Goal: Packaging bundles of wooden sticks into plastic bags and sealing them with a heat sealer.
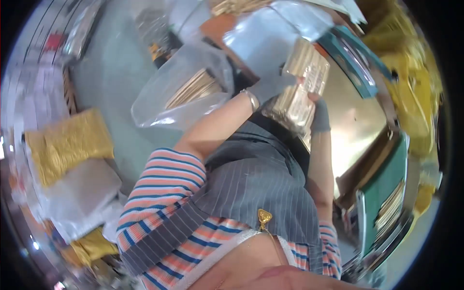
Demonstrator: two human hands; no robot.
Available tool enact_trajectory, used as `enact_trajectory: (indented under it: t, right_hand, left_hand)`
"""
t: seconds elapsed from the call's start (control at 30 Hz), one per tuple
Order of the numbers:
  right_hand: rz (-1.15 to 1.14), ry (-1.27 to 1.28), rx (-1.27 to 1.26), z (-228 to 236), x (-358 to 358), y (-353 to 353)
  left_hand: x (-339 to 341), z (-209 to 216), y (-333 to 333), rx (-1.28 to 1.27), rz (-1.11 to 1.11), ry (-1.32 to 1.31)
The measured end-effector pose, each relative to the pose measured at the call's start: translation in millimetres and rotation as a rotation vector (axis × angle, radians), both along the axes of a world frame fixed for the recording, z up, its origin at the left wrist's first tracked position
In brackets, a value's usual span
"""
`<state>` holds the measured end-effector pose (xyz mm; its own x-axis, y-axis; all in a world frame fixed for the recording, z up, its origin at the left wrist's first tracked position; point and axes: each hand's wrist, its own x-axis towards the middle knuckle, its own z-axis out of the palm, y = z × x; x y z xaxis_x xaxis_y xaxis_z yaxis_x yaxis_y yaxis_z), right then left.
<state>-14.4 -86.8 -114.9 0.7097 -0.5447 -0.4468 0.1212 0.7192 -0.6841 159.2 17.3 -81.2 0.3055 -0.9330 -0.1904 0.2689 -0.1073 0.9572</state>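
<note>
Both my hands wear grey fingerless gloves and meet at a clear plastic packet of pale tan, stick-like pieces, held tilted over the work surface. My left hand is closed on the packet's left side, its outline smeared by motion. On the lower right side, my right hand grips the packet with its fingers bent round the edge. Beside my left forearm, a large clear plastic bag lies open with similar tan pieces inside.
A shiny tan tabletop lies right of my hands, with a teal box behind. Clear plastic sheeting covers the far side. A green panel stands near right. Yellow bags hang at right; a gold packet lies left.
</note>
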Motion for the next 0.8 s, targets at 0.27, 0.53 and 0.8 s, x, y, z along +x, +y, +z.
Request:
enact_trajectory:
  t: [0.27,0.53,0.8]
  right_hand:
    - [0.355,-0.313,-0.712,161,150,90]
    - [1.268,-0.114,-2.171,58,229,158]
    - [1.615,0.287,-2.162,16,254,56]
  left_hand:
    - [124,63,275,0.243,0.705,-1.037]
    - [68,3,343,0.521,1.070,-0.212]
    - [75,40,328,0.361,1.054,-0.254]
